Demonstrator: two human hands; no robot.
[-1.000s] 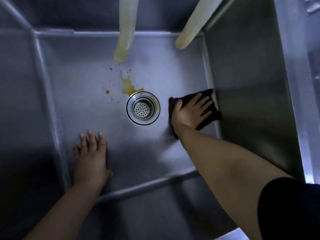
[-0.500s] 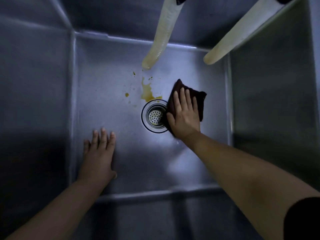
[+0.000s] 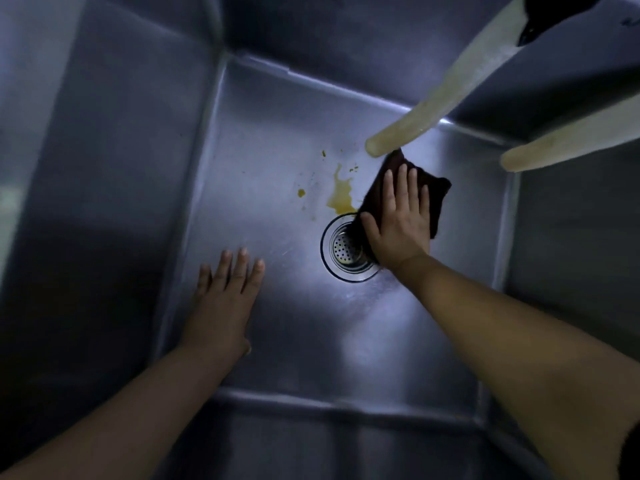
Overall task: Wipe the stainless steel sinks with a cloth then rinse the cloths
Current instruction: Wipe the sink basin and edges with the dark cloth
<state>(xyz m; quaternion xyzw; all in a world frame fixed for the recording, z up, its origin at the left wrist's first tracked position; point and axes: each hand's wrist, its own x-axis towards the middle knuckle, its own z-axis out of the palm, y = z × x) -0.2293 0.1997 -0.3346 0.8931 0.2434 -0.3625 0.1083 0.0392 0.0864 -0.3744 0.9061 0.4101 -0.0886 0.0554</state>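
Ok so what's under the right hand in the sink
A dark cloth lies flat under the right hand, pressed on the sink floor. It overlaps the drain strainer; the steel beneath is hidden.

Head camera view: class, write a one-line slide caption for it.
Right hand presses a dark cloth beside the drain strainer, yellow stain unwiped; left hand rests flat.

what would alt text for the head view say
Seen from above, a right hand presses a dark cloth flat on a steel sink floor beside the drain, next to a yellow stain. The left hand rests flat and empty; two pale hoses hang above.
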